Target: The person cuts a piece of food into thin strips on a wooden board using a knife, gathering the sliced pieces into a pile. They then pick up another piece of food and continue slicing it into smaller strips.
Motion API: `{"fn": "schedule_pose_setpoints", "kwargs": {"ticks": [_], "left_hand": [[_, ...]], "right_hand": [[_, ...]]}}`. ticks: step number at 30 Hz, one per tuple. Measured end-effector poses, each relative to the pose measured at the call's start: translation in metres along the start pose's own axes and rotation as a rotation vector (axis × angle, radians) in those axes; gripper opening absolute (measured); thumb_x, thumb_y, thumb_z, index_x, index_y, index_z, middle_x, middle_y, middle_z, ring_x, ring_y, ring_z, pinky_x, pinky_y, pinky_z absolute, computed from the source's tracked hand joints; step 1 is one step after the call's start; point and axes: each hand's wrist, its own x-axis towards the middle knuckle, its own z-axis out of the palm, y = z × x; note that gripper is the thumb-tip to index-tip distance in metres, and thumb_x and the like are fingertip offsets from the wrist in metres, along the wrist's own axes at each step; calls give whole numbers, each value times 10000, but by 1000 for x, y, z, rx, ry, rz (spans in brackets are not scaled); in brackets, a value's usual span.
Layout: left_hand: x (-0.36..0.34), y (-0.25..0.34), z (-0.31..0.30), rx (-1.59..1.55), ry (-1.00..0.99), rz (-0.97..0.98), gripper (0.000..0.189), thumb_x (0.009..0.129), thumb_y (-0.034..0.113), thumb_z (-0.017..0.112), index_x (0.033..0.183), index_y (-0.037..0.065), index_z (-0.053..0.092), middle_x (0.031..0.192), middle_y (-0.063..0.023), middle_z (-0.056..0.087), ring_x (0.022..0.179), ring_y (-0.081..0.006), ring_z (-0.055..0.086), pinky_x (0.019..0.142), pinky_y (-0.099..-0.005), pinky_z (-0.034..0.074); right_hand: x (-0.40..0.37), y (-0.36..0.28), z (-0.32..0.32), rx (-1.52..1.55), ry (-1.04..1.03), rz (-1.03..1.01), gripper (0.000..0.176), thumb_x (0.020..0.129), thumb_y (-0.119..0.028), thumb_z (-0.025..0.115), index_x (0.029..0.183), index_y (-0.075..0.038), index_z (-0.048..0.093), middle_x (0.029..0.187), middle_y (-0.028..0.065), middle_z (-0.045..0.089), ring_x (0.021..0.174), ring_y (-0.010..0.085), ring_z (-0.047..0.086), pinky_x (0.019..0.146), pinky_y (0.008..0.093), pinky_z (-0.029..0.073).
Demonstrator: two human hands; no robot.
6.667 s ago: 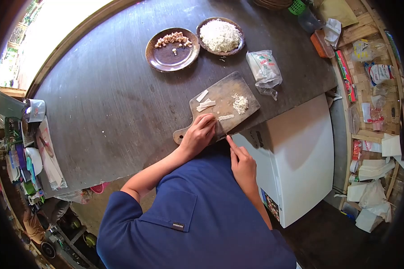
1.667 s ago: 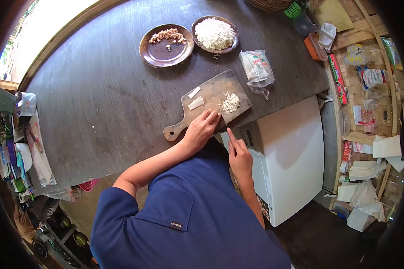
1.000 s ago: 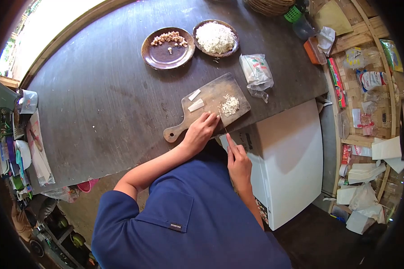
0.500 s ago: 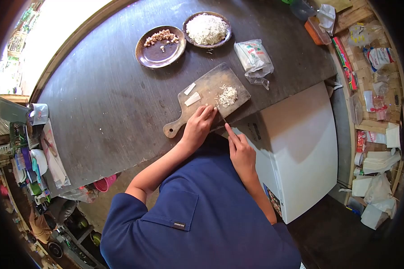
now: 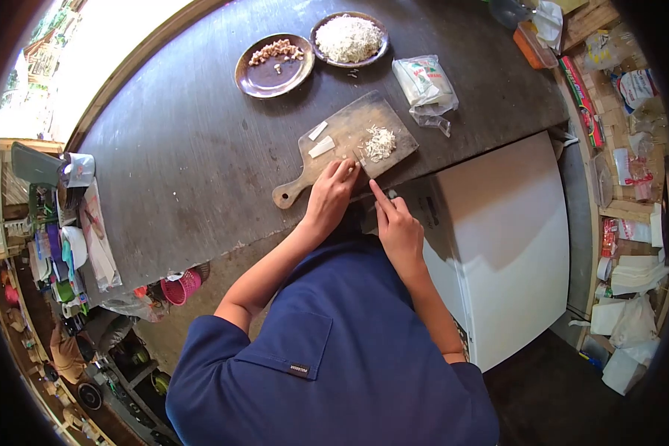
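A wooden cutting board (image 5: 334, 152) with a round handle lies at the table's near edge. On its lower edge my left hand (image 5: 330, 195) is closed, fingertips pressing down a white piece that they mostly hide. My right hand (image 5: 399, 229) grips a knife (image 5: 363, 165), index finger stretched along its back; the handle is hidden in the palm. The thin blade sits just right of my left fingertips. Two flat white slices (image 5: 320, 148) lie at the board's left side. A small heap of chopped white sticks (image 5: 380, 143) rests right of them.
Beyond the board stand a brown plate (image 5: 264, 88) with small brownish cubes and another plate heaped with white shreds (image 5: 349, 39). A plastic-wrapped white packet (image 5: 427, 83) lies to the right. A white appliance (image 5: 509, 245) stands below the table's right edge.
The view has shifted slightly, so the table and its contents appear higher and a bit to the right. Both hands stay at the board, the knife beside the left fingertips.
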Motion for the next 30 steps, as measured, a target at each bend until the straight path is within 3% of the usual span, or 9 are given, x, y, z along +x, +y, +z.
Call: {"fn": "schedule_pose_setpoints", "kwargs": {"ticks": [21,30], "left_hand": [[-6,2,4,30,33,-48,409,851,23,680,1259,12,711,1161,-108,629,1103,-290,620,980,-375,548],[-6,-2,0,27,45,-50,395,844,47,701,1239,30,722,1159,-83,651,1120,-275,630,980,-363,553]], "right_hand": [[-3,2,-10,26,-102,51,478,1108,-291,552,1573,-402,541,954,136,652,796,423,714,719,548,587],[-5,-5,-19,-2,-130,67,485,1104,-268,579,1573,-385,549,913,149,628,802,400,687,735,523,551]]}}
